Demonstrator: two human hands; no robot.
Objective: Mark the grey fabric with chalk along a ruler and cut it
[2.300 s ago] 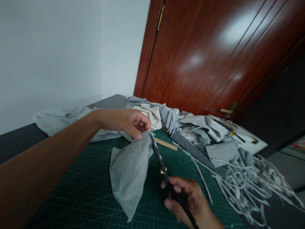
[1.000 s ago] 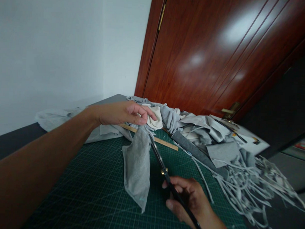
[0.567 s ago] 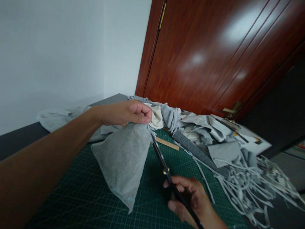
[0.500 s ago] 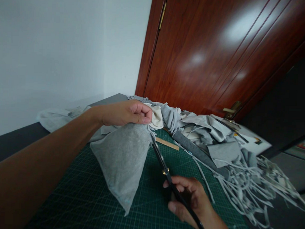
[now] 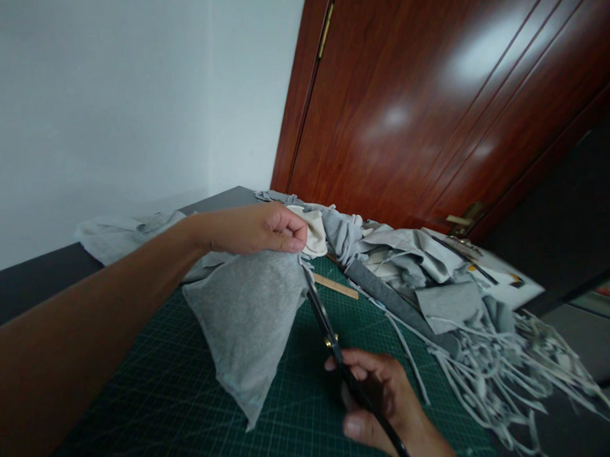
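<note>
A grey piece of cloth (image 5: 246,313) hangs from my left hand (image 5: 279,229), which is closed on its upper edge, with a pointed corner dangling over the green cutting mat (image 5: 328,416). My right hand (image 5: 384,398) grips the handles of black scissors (image 5: 326,326), fingers curled around them. The scissor blades point up and away, their tips at the cloth's right edge just below my left fingers. Whether fabric lies between the blades is hard to make out.
Behind the hands lies a wooden strip (image 5: 335,286). Grey fabric scraps (image 5: 409,255) and a tangle of thin strips (image 5: 494,375) pile up at the right. More pale cloth (image 5: 119,235) lies at the left, near the wall. A reddish-brown door (image 5: 389,111) stands behind.
My left hand has shifted slightly right with the cloth, whose lower corner swings a little left. My right thumb has moved slightly right and down. The scissor blades look closer together.
</note>
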